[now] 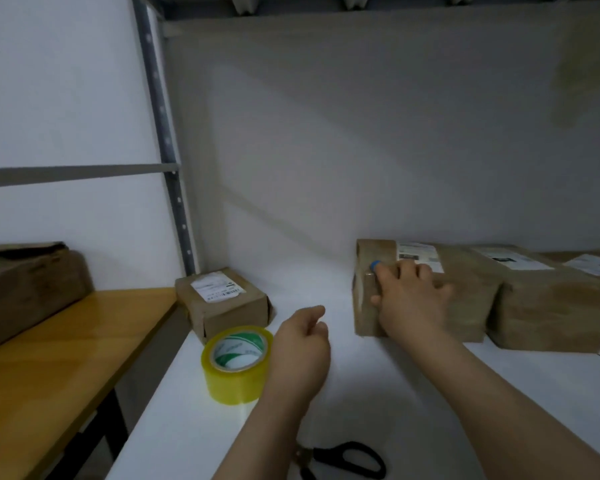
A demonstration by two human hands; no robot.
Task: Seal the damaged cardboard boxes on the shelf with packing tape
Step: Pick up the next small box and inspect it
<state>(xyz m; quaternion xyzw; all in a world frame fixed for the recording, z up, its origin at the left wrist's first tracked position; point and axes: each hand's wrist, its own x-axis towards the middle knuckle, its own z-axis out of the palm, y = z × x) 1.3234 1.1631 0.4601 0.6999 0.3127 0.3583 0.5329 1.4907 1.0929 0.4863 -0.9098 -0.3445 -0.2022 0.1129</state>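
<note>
Tape within easy reach: yellow packing tape roll [237,363] sits flat on the white shelf [378,393], core hole facing up, just to the left of the left hand [302,351] and close against it. Left hand loosely curled, holds nothing, thumb pointing toward the back wall.

Right hand [411,299] laid on the left end of the nearest large cardboard box [465,308], fingers spread along the top, thumb down over the end face. Presses rather than grips. Long axis of that box runs left to right along the shelf, end face turned toward the roll, bare shelf between the two.

On its right, touching, a second box [548,306]. Just behind the roll, by the shelf post, a small box [222,299]. At the near edge, scissors [347,460], lying between the two forearms and closer to the left one.

Judged from this: left hand plainly the nearer to the roll, so probably a short sideways reach to take it, then a carry rightward to the steadied end. Cannot tell how much tape is on that end.
</note>
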